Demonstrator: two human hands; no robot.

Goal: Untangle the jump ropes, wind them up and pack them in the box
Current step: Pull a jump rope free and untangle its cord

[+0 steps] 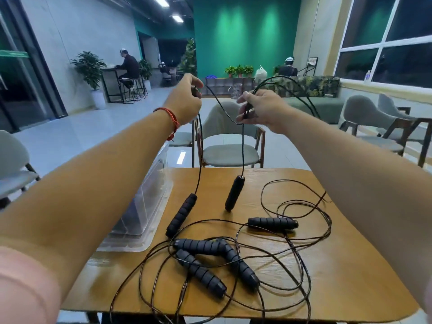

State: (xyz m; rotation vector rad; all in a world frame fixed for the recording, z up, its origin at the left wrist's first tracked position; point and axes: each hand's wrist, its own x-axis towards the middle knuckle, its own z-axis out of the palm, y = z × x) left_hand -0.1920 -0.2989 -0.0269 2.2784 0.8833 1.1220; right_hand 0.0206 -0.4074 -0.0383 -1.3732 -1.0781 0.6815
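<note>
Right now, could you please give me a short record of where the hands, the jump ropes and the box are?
left hand: raised, pinches a black cord
right hand: raised, pinches cord too
ribbed handle: hangs under the left hand
smooth handle: hangs under the right hand
handles on the table: four, lying in tangled cord
box: clear plastic, at the left side of the table
</note>
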